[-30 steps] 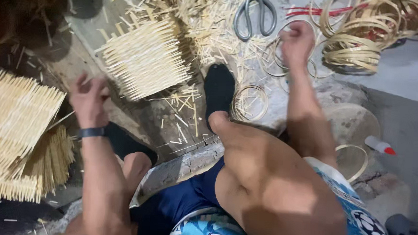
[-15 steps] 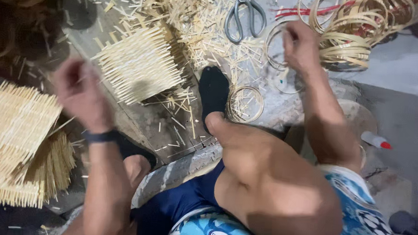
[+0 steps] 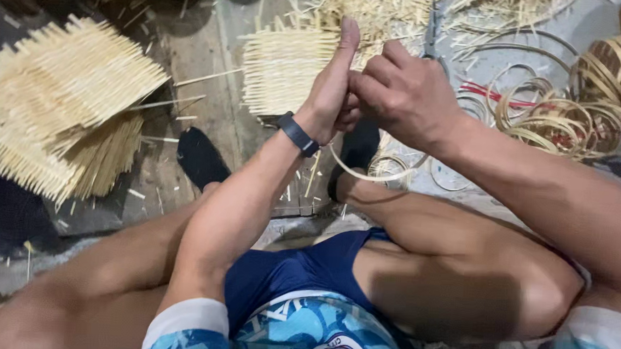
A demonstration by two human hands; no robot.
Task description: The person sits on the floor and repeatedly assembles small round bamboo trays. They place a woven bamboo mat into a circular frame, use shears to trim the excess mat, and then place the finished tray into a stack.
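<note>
Your left hand [image 3: 332,91] and right hand [image 3: 400,94] meet in front of you, above your crossed legs, fingers pressed together. Both are closed around a thin pale cane strip [image 3: 364,171], which curves out in a loop below your hands, just above your black sock [image 3: 358,145]; how tightly each hand pinches it you cannot tell, since the fingers hide the contact. A dark wristband [image 3: 298,133] sits on your left wrist. On the floor beyond your hands lies a woven mat of pale splints [image 3: 281,67], with loose splints scattered past it. Toward the floor's left edge rests a stack of similar woven mats [image 3: 59,105]. At the far right corner, coiled cane rings [image 3: 598,90] are heaped together.
</note>
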